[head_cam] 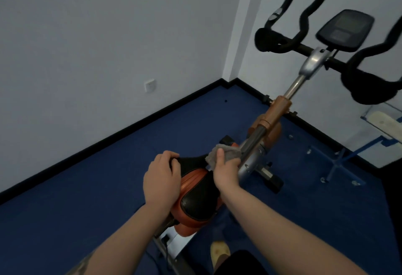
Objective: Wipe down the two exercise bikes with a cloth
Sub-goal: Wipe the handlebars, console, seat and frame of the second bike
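Observation:
An exercise bike [276, 113] with an orange frame stands on the blue floor. Its black and orange saddle [199, 194] is in the lower middle. Black handlebars [304, 24] and a dark console [345, 30] rise at the upper right. My left hand [162, 182] grips the saddle's left front edge with curled fingers. My right hand [226, 171] holds a grey cloth [226, 152] against the silver and dark frame tube just ahead of the saddle's nose. Only one bike is in view.
White walls with a black skirting meet in a corner behind the bike. A wall socket [150, 85] sits on the left wall. A clear stand with blue edges [343, 161] is at the right. A foot in a yellow slipper [219, 253] shows at the bottom.

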Available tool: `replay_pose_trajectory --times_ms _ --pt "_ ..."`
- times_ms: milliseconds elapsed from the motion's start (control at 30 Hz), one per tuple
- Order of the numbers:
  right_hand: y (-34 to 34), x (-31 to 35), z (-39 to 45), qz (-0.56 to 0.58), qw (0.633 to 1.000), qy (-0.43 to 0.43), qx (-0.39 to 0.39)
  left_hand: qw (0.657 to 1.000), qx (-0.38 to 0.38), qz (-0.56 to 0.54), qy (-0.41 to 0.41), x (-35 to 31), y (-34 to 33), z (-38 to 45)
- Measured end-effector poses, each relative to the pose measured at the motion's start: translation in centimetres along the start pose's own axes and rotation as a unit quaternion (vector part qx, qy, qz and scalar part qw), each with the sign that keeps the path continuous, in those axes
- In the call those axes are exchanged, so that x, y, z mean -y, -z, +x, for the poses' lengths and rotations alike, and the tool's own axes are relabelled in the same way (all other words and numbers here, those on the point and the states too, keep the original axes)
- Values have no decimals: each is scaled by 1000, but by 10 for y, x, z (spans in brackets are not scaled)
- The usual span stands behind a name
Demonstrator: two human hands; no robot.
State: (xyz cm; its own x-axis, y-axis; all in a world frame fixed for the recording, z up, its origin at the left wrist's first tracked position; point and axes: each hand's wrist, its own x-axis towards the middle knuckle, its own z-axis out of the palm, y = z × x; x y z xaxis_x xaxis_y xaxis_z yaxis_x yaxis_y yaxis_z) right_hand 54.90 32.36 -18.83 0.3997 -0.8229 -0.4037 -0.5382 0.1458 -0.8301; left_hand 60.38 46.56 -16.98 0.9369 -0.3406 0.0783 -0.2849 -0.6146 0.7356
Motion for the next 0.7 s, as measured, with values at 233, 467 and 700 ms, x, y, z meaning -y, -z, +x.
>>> replay_pose_trajectory --times_ms 233,467,700 --pt "29 0 6 -309 904 294 23 998 -54 41 19 -6 -4 -2" --pt "45 6 13 -422 744 491 166 993 -96 28 66 -8 -7 -9" --pt "35 8 -6 -429 673 553 239 984 -118 -45 123 -12 -16 -23"
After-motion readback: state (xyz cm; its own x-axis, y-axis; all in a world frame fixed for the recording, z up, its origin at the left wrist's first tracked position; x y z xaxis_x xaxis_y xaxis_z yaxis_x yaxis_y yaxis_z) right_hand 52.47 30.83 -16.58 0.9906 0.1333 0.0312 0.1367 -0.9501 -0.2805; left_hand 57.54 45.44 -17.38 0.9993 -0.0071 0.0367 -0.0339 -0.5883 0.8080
